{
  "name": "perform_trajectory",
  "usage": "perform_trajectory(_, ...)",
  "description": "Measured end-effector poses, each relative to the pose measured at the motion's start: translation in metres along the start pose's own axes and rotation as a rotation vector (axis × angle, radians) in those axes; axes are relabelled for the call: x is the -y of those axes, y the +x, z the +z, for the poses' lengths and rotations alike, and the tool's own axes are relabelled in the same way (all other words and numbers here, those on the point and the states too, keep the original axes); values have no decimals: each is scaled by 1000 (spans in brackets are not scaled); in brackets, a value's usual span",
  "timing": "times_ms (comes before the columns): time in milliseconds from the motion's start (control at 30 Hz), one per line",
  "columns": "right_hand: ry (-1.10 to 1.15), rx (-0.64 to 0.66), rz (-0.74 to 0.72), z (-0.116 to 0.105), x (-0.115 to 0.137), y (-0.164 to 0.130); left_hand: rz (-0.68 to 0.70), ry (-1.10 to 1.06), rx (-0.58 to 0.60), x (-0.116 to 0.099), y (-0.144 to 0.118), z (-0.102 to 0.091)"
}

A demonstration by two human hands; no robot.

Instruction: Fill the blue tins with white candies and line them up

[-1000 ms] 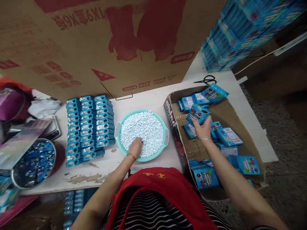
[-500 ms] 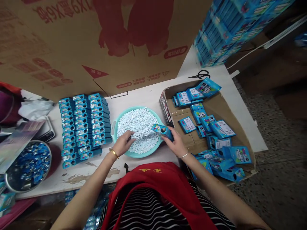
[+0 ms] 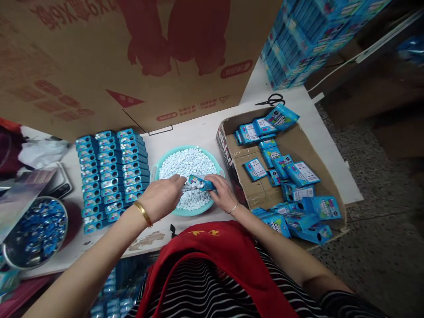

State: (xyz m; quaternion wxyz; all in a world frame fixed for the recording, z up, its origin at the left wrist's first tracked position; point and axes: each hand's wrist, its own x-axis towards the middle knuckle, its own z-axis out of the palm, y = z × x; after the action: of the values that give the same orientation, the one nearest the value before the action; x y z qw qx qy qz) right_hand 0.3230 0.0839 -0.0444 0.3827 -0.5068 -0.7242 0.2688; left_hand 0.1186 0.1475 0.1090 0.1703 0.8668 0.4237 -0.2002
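My tray of tablets (image 3: 159, 165) sits before me on the table (image 3: 198, 132); rows of filled packs (image 3: 111, 174) lie to its left, the cardboard box (image 3: 298, 143) of cartons (image 3: 300, 173) to its right, scissors (image 3: 270, 100) behind.

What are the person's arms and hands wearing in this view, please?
Both forearms are bare, with no sleeves reaching them and no gloves. The left hand has a gold bangle at the wrist. The right hand has a thin silver-coloured bracelet at the wrist. I cannot make out any rings.
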Motion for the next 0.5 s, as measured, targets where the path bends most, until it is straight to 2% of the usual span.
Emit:
perform_trajectory(167, 9, -15, -35, 5, -2, 0, -32, 130, -17, -30, -2, -16)
perform_trajectory(267, 13, -8, -25, 7, -4, 0, -7, 146, -23, -32, -7, -18)
perform_trajectory(367, 28, -23, 5, 6, -8, -1, -29, 95, -70, -7, -12, -4)
perform_trajectory(433, 54, -63, 43, 2, -11, -1, -99, 2, -112, 22, -12, 21)
perform_trajectory(500, 87, -115, 112, -3, -13, -2, -208, -95, -103, 48, -5, 56)
